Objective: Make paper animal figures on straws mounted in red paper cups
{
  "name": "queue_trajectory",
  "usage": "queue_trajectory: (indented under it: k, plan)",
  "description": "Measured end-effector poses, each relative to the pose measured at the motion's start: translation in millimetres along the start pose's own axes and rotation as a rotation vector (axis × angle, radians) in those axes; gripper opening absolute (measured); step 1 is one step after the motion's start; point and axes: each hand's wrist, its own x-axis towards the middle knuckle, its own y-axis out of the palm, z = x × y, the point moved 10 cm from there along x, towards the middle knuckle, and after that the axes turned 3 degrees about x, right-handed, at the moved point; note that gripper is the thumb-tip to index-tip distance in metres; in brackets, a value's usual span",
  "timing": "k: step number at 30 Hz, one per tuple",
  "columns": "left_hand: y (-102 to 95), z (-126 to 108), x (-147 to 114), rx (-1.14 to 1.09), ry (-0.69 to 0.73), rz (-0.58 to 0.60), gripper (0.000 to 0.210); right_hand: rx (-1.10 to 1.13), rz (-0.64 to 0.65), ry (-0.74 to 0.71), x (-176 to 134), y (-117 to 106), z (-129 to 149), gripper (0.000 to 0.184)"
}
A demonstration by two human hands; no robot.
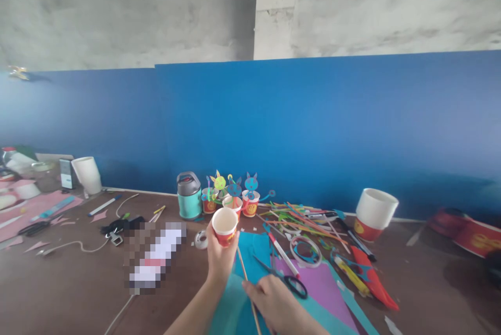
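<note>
A small red-and-white paper cup [224, 222] is gripped in my left hand [219, 256], its white open mouth facing up toward me. My right hand [274, 301] is closed, with the thumb on a thin wooden stick [254, 314] that slants up to just under the cup. Scissors with black handles [296, 287] lie right beside my right hand. Under both hands are blue paper [254, 246] and purple paper [321, 283]. Behind the cup stand several similar cups carrying paper cat figures, among them a blue cat [251, 183] and a yellow cat [219, 183].
A teal flask [190, 202] stands left of the cups, near a tape roll [201, 240]. To the right lie colourful strips [301, 215], a red marker [285, 256], a larger tape roll [306, 251] and stacked cups [376, 208]. A blue partition [313, 126] rises behind the table.
</note>
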Motion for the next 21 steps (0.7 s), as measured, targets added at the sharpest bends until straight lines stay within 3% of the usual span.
queue_trajectory:
  k: [2,4,8,17,21]
  plan:
    - [8.7,-4,-6,-0.02,0.04,0.061,0.058,-0.433,-0.156,-0.066,2,-21,19,0.033]
    - [18.6,-6,-10,-0.049,0.076,0.144,0.059,-0.717,-0.163,-0.082,2,-30,29,0.02]
    - [29.2,-8,-16,-0.074,0.144,0.245,0.058,-1.063,-0.089,-0.106,1,-37,32,0.044]
    - [41.4,5,-22,-0.102,0.157,0.345,0.064,-1.203,-0.025,-0.037,5,-38,25,0.054]
    - [41.4,8,-21,-0.006,0.102,0.369,0.065,-1.181,-0.067,0.009,1,-53,32,0.061]
